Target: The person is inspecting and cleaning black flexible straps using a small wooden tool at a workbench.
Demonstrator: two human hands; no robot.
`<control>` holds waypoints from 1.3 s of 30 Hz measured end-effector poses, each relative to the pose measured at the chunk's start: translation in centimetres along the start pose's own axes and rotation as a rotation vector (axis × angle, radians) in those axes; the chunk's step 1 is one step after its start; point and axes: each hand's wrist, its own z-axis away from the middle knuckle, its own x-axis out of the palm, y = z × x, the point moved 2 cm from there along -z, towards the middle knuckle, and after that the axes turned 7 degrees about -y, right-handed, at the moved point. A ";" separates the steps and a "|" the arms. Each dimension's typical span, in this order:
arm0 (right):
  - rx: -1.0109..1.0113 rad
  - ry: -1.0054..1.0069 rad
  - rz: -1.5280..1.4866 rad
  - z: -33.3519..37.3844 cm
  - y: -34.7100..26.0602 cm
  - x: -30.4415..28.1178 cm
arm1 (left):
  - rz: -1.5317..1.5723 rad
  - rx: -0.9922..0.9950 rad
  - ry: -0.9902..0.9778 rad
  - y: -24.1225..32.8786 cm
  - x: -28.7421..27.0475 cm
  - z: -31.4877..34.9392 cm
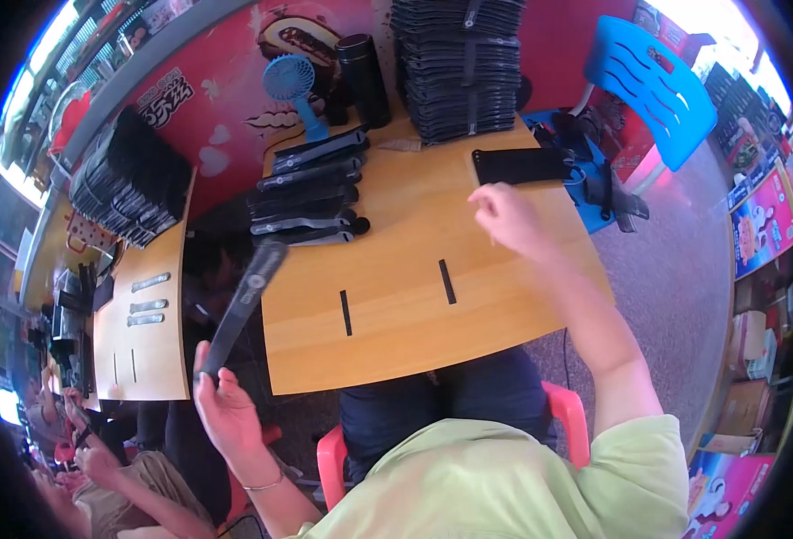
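My left hand (pixel 230 415) is raised beyond the table's left edge. Between its thumb and fingers is the lower end of a long, flat black strap (pixel 246 296), which slants up to the right with a small pale mark on it. Above the right part of the wooden table (pixel 405 332), my right hand (pixel 507 218) has its fingers curled together; what they hold, if anything, is hidden. Two narrow black strips (pixel 346 313) lie apart on the tabletop. Behind them, several black straps (pixel 305 198) overlap in a row at the table's far left.
At the back stand a blue handheld fan (pixel 290 81), a black bottle (pixel 363 81) and a tall stack of black straps (pixel 459 72). A black flat case (pixel 520 166) lies far right, near a blue chair (pixel 652 90). Another person (pixel 149 490) sits left, at a second table (pixel 154 364).
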 end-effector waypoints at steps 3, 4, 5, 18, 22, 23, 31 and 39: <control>-0.181 0.338 -0.150 -0.7 5.2 -6.4 | 0.573 -0.444 -0.003 -4.4 -0.8 0.9; -0.013 0.362 -0.418 -1.6 8.1 -8.0 | 0.534 -0.512 -0.037 -6.1 0.7 1.8; 0.019 0.493 -0.478 -2.3 10.1 -9.8 | 0.575 -0.581 0.005 -7.8 1.5 2.7; 0.429 0.121 0.343 -13.5 37.4 -11.8 | 0.483 -0.787 -0.296 -14.8 9.5 1.5; 0.467 0.039 0.394 -13.8 42.7 -12.4 | 0.525 -0.749 -0.263 -15.3 10.9 -0.2; 0.448 0.021 0.390 -14.4 42.5 -11.7 | 0.522 -0.731 -0.244 -15.6 10.9 -0.4; 0.035 0.645 0.242 -11.4 35.3 -16.8 | 0.699 -0.721 -0.345 -15.7 10.0 -0.8; -0.123 0.423 -0.450 0.2 2.9 -10.7 | 0.618 -0.647 -0.214 -15.3 8.9 1.0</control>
